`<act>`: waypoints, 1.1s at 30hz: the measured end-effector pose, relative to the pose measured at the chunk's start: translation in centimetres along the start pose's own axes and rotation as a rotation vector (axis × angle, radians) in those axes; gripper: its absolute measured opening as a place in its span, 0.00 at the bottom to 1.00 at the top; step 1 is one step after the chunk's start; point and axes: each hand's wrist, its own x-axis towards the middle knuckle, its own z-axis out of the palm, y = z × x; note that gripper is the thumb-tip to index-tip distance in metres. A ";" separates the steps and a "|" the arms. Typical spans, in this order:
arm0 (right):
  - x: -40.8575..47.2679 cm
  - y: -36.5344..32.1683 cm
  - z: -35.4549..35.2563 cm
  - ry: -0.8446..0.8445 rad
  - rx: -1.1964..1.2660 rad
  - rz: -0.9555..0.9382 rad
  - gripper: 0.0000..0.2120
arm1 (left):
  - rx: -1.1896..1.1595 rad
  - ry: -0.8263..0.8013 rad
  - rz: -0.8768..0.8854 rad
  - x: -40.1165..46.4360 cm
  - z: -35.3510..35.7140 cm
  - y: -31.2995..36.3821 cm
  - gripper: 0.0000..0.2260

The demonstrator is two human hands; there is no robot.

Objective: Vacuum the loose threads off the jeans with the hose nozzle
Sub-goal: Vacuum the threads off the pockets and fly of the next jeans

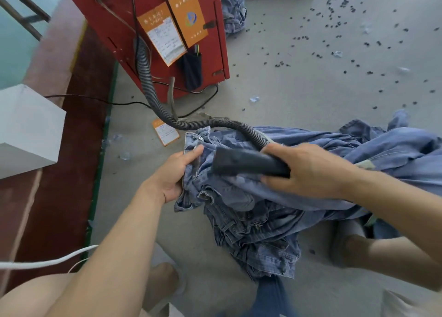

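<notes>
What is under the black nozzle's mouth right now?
Blue jeans lie bunched under the nozzle, near the edge the left hand grips. The mouth covers the denim beneath; any threads there are unseen.

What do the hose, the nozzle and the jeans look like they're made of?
Hose: likely flexible grey plastic, matte, judging by its ribbed corrugations. Nozzle: probably hard black plastic, smooth with a dull sheen. Jeans: faded blue denim, showing stitched seams, belt loops and soft crumpled folds.

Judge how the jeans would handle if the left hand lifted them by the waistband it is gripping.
The jeans would probably sag and trail, since they already lie crumpled in soft folds. They look fairly heavy for cloth: thick denim, bunched layers. The left hand pinches the waistband, so slipping seems unlikely.
</notes>
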 end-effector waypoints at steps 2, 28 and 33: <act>0.2 1.1 -1.7 0.088 0.116 0.081 0.11 | 0.008 -0.018 -0.012 -0.2 -0.4 -0.1 0.21; 0.9 2.5 -1.2 0.074 0.174 0.300 0.08 | 0.441 0.231 -0.256 -0.6 -1.3 1.6 0.28; 0.3 2.9 -2.0 0.099 0.262 0.308 0.08 | 0.155 -0.013 -0.030 -1.9 -0.3 2.1 0.25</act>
